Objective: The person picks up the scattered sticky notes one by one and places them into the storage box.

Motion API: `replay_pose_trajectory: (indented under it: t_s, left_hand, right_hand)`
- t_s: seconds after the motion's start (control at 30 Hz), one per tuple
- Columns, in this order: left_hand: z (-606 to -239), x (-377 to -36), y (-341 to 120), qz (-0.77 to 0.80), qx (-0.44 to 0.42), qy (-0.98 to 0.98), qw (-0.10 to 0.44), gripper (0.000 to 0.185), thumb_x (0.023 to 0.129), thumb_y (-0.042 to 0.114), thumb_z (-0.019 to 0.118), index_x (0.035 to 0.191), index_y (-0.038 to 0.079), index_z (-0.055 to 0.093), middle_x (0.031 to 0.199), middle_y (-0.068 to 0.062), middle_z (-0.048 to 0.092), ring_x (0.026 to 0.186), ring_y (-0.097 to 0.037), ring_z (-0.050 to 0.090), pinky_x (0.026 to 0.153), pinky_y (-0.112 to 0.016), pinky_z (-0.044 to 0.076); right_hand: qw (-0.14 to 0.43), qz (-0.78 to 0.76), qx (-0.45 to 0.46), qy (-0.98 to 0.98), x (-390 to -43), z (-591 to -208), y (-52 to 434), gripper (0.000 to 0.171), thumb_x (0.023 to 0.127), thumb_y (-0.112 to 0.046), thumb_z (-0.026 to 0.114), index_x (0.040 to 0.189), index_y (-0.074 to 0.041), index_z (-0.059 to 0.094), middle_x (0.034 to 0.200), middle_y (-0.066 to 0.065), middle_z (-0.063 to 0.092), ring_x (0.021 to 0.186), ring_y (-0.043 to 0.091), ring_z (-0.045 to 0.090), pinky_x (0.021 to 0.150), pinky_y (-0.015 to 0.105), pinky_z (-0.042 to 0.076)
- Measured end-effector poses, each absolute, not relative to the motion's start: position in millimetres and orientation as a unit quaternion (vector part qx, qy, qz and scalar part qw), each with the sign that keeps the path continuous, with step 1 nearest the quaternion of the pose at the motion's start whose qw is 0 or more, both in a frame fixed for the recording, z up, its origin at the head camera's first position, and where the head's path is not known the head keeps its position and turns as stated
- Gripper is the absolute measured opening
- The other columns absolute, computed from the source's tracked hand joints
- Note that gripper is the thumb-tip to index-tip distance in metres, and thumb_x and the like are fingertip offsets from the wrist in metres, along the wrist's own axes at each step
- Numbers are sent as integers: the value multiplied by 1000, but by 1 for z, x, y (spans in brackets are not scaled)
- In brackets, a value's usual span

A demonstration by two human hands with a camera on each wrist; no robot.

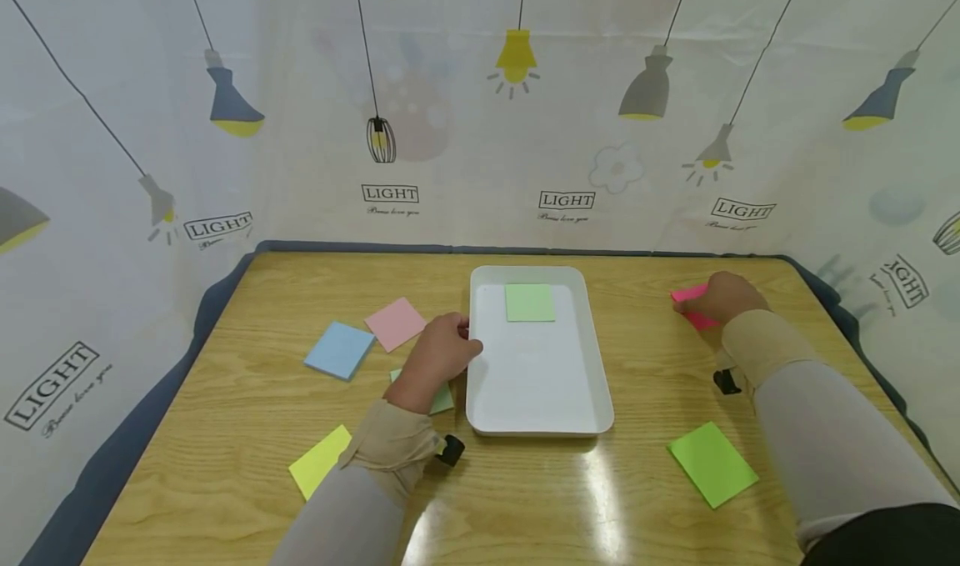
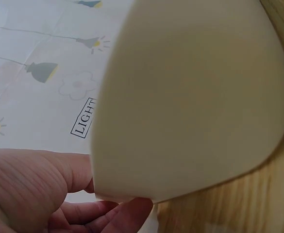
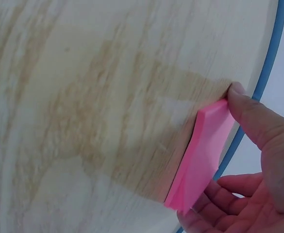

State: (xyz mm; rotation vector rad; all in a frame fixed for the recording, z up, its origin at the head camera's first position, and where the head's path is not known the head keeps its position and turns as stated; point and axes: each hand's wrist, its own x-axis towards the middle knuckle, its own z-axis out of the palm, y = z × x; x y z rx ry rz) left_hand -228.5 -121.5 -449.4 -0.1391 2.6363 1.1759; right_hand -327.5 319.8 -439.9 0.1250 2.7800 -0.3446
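Note:
A white rectangular tray lies on the wooden table, a pale green sticky note pad inside it near the far end. My left hand grips the tray's left rim; the left wrist view shows the thumb and fingers on either side of the tray wall. Toward the far right of the table, my right hand holds a hot pink sticky note pad. In the right wrist view, thumb and fingers pinch opposite edges of this pad, which bends slightly and sits close to the tabletop.
Left of the tray lie a light pink pad, a blue pad, a green pad partly behind my left hand, and a yellow pad partly behind my sleeve. A bright green pad lies at the near right.

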Motion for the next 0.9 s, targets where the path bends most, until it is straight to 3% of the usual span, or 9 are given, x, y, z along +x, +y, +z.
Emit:
replay_pose_trajectory:
  t_s: [0.2,0.3,0.5,0.77,0.9]
  left_hand:
    - [-451,-230,-122,404,-49,904,127,43,99,20,65,138,3,62,128,-13,67,108,-27,64,90,-42,56]
    - [-451,-229,-122,405,-50,904,127,44,99,20,65,139,3,62,128,-13,66,109,-27,64,91,-42,56]
    - [-448,-229,-121,405,-51,904,129,44,99,20,65,139,3,62,128,-13,66,109,-27,63,91,-42,56]
    - [-449,-229,-121,409,-51,902,128,43,99,20,65,138,3,62,128,-13,67,109,-27,64,91,-42,56]
    - [-449,-229,-121,408,-48,903,126,43,98,20,65,138,2,62,128,-14,67,109,-27,64,91,-42,56]
  right_hand:
    - [168,-126,73,975,-326,-442,321,102,89,-64,67,134,24,46,130,47,46,110,52,51,92,62,51]
    - [172,-125,79,974,-324,-440,320,105,89,-64,67,136,27,41,131,51,37,116,57,42,96,67,48]
    - [169,-123,78,975,-321,-436,319,103,91,-60,68,135,28,41,131,52,36,120,59,38,100,69,45]
    - [173,-138,97,970,-321,-434,320,111,91,-56,69,144,29,23,141,53,32,130,63,35,111,70,38]
    - [195,-136,113,965,-325,-438,327,107,92,-58,67,144,27,29,140,47,41,123,55,46,108,63,45]
